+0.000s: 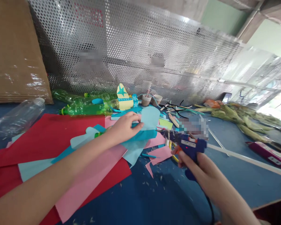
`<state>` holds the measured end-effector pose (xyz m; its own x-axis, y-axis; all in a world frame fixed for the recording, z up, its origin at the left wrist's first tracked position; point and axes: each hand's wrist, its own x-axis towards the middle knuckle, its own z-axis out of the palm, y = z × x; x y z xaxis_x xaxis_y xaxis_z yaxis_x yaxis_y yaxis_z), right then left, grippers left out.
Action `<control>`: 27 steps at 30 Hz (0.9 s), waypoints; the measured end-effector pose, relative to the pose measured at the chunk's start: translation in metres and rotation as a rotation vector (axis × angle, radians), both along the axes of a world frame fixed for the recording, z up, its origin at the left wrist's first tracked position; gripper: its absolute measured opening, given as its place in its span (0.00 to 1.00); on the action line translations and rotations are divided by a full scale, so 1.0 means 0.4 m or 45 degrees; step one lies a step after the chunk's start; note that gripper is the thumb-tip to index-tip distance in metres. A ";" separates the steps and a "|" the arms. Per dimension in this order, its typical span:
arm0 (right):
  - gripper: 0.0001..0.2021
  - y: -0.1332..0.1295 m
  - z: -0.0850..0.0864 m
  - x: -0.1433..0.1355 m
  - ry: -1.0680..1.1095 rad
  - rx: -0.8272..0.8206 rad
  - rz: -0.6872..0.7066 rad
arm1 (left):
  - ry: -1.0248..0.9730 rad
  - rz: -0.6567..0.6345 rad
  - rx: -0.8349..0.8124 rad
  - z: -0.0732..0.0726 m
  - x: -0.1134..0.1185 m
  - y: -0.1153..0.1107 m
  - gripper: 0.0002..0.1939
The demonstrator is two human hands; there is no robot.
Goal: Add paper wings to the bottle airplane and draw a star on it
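My left hand pinches a light blue paper piece with a rounded top and holds it upright over the paper pile. Wrapped round the handle of a dark blue hot glue gun, my right hand has a finger by the orange trigger. The gun's nozzle points left, close to the paper's lower right edge; whether they touch I cannot tell. A white glue stick runs out of the gun's back. Beneath my left hand lie blue sheets and a pink sheet.
Red paper covers the left side. Green plastic bottles and a yellow paper shape with blue stars lie behind. Two small cups stand by the perforated metal screen. Dried husks and a magenta box cutter are right.
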<state>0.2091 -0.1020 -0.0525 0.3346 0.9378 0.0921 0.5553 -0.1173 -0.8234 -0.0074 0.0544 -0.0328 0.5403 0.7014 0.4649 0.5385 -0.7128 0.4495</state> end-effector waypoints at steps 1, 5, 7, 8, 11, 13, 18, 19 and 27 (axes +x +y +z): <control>0.19 -0.007 0.002 0.026 0.152 -0.072 -0.064 | -0.003 0.003 0.006 0.002 0.001 -0.001 0.08; 0.22 -0.048 -0.014 0.161 0.671 -0.171 -0.499 | 0.001 0.001 0.001 0.009 0.001 -0.001 0.07; 0.19 -0.072 -0.028 0.228 0.772 -0.111 -0.471 | -0.016 0.005 -0.008 0.011 0.001 0.001 0.08; 0.18 -0.083 -0.034 0.257 0.774 -0.094 -0.485 | -0.025 0.001 -0.010 0.011 0.000 0.003 0.09; 0.15 -0.107 -0.046 0.316 0.573 -0.102 -0.541 | -0.028 -0.010 -0.017 0.011 0.001 0.008 0.12; 0.13 -0.111 -0.051 0.331 0.384 -0.093 -0.571 | -0.014 -0.001 -0.019 0.012 0.001 0.010 0.13; 0.13 -0.079 -0.050 0.332 -0.163 -0.016 -0.669 | 0.019 0.023 0.005 0.014 0.000 0.009 0.14; 0.15 -0.070 -0.048 0.334 -0.270 -0.019 -0.642 | 0.023 0.019 0.001 0.014 0.000 0.009 0.14; 0.25 -0.050 -0.080 0.379 -0.535 -0.088 -0.575 | 0.018 0.007 -0.001 0.014 -0.001 0.003 0.14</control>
